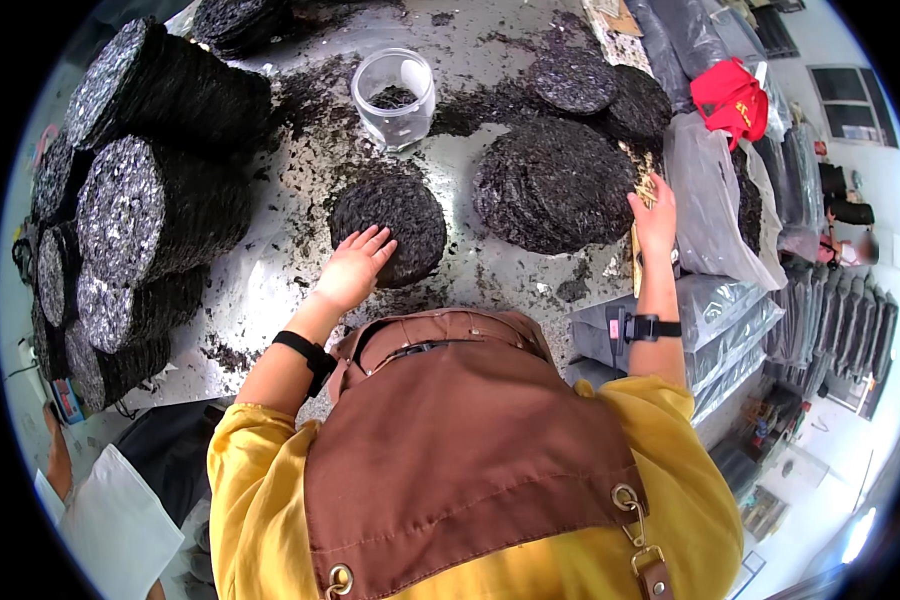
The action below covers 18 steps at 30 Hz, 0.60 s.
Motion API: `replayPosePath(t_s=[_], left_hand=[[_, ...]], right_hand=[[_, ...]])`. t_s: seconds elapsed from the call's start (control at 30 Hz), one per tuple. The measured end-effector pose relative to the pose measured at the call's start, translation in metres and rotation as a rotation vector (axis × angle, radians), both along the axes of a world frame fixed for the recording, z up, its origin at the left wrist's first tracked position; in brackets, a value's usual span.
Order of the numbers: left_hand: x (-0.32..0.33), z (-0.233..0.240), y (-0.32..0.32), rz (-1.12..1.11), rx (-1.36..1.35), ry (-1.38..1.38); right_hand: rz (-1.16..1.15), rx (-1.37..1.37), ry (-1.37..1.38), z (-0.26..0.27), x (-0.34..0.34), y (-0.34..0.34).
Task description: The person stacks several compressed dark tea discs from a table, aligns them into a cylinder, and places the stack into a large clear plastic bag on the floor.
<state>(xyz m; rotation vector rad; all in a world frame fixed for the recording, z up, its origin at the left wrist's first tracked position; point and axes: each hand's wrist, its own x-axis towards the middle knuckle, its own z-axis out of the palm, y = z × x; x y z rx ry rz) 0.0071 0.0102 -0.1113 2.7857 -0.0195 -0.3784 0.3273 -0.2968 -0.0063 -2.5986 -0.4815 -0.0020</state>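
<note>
My left hand (354, 266) rests flat on the near edge of a dark round cake of what looks like dried seaweed (405, 221), which lies on the metal table (259, 300). To its right is a wider, uneven pile of the same round sheets (559, 184). Just beyond that pile's right edge is my right hand (655, 217), thumb and fingers apart, beside some pale yellowish scraps (645, 186). Whether its fingertips touch the scraps, I cannot tell. A clear plastic tub (394, 124) with a few dark flakes inside stands behind the cake.
Tall stacks of seaweed rounds (165, 206) lie on their sides at the left. Two smaller rounds (574, 81) sit at the back right. Plastic-bagged bundles (720, 202) and a red cloth item (729, 101) flank the right side. Another person's arm (58, 450) shows at lower left.
</note>
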Motion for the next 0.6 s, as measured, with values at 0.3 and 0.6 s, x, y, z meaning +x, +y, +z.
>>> replayPosePath(t_s=[0.3, 0.6], left_hand=[[-0.013, 0.111, 0.007, 0.153, 0.262, -0.879], [-0.028, 0.14, 0.002, 0.143, 0.166, -0.967]], right_hand=[[0.501, 0.394, 0.15, 0.049, -0.086, 0.104], [0.78, 0.442, 0.072, 0.063, -0.118, 0.164]])
